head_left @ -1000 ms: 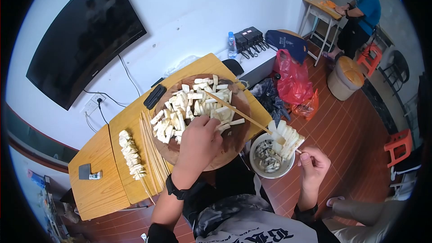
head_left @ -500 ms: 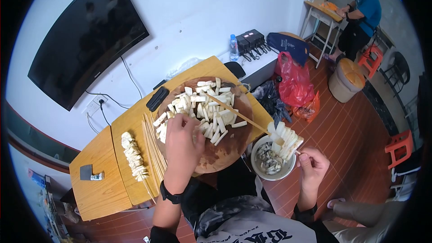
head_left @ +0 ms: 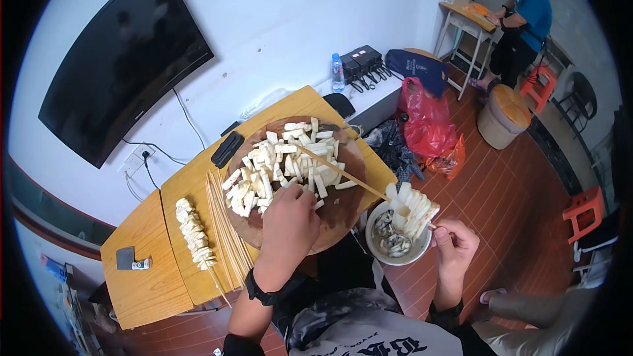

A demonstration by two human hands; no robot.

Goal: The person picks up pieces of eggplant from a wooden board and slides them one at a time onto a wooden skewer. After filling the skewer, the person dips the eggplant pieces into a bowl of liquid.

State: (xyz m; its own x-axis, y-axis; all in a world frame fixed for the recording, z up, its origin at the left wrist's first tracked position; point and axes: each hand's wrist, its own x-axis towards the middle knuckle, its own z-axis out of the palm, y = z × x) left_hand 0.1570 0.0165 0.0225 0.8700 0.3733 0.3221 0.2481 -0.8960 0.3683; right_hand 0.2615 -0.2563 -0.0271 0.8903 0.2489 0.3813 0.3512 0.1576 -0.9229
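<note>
My right hand grips one end of a wooden skewer threaded with pale, flat food slices close to the fingers. The skewer's bare length slants up and left across the round wooden chopping board. Heaped on that board are off-white cut strips. My left hand reaches into the near side of the heap with its fingers curled down; what they pinch is hidden. Below the loaded skewer is a white bowl containing grey, shiny food pieces.
Left of the board lie a bundle of bare skewers and a filled skewer on the wooden table. A black case sits behind them. Red plastic bags rest on the floor. A person stands at a far table.
My left hand has shifted right and slightly down along the near side of the heap, fingers now lower among the strips. My right hand and the skewer have stayed nearly in place.
</note>
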